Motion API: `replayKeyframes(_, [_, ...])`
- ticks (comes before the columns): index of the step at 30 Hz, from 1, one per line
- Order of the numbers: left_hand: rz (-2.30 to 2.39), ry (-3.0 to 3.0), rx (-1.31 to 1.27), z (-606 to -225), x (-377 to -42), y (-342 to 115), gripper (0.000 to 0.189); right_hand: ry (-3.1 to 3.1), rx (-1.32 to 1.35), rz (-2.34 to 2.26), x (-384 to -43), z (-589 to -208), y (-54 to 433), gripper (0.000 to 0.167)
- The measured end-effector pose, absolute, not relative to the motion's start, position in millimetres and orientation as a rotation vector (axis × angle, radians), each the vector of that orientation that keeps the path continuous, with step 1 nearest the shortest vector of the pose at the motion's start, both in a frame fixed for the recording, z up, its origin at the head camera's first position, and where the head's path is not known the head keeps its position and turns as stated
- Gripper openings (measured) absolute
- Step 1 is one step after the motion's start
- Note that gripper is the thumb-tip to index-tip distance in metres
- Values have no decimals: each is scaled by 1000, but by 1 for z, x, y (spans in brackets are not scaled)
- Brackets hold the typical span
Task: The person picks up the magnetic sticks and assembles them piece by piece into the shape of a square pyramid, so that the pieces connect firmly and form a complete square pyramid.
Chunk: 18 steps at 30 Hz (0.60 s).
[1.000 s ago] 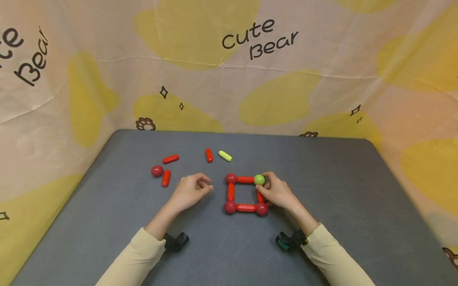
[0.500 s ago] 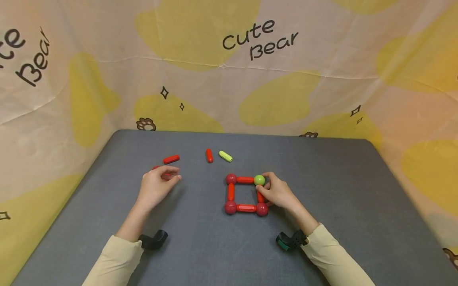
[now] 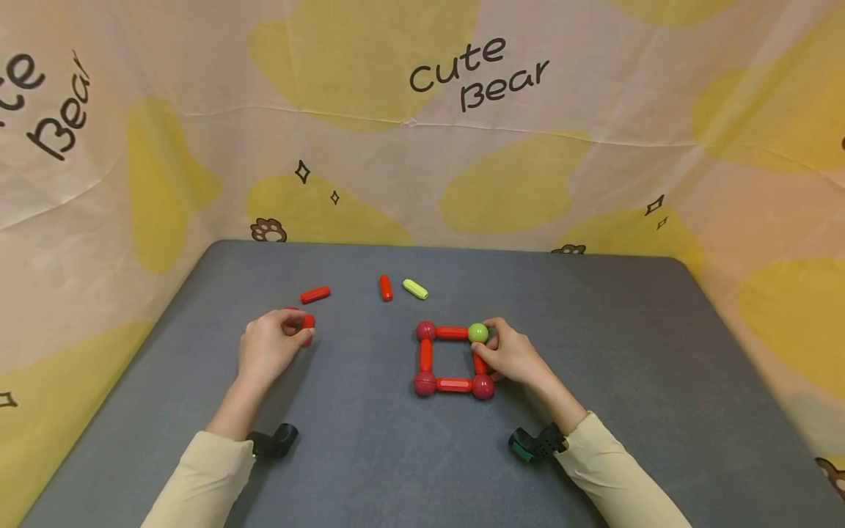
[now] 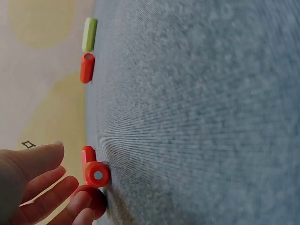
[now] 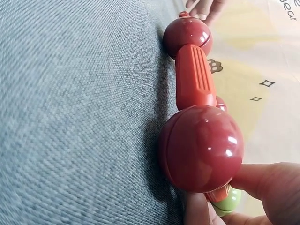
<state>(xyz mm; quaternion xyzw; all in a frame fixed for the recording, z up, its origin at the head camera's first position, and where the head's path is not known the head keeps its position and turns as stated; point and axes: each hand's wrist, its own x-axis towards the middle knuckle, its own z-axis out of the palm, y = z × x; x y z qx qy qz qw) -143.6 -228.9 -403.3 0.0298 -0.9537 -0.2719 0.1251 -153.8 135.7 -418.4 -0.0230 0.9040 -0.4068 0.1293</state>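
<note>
My left hand (image 3: 271,345) is at a red magnetic stick (image 3: 308,321) on the left, thumb and fingers apart around it. In the left wrist view a gap shows between the fingers and that stick's metal-tipped end (image 4: 98,175). A loose red ball (image 4: 97,202) lies right beside it, mostly hidden by the hand in the head view. With thumb and fingers, my right hand (image 3: 518,356) pinches the right-side red stick (image 3: 479,364) of a flat square. Three red balls, one at lower left (image 3: 425,383), and a green ball (image 3: 478,333) form its corners.
Behind the left hand lies another red stick (image 3: 315,295). Farther back are a red stick (image 3: 386,288) and a yellow-green stick (image 3: 415,289). A printed cloth (image 3: 502,183) stands up behind the grey table (image 3: 627,345).
My left hand has moved left from beside the square to the loose red stick and ball. The right hand and the square have stayed in place.
</note>
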Motion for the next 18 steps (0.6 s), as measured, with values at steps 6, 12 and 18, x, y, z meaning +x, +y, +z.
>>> replayKeyframes(6, [-776, -2847, 103, -406, -147, -229, 33, 2623, -74, -1183, -154, -418, 136, 51])
replayKeyframes(12, [-797, -2874, 55, -409, -151, -225, 33, 2616, -75, -1191, -154, -417, 137, 51])
replayKeyframes(18, [-802, -2918, -6, -412, -155, -222, 33, 2624, -71, -1179, -154, -418, 137, 51])
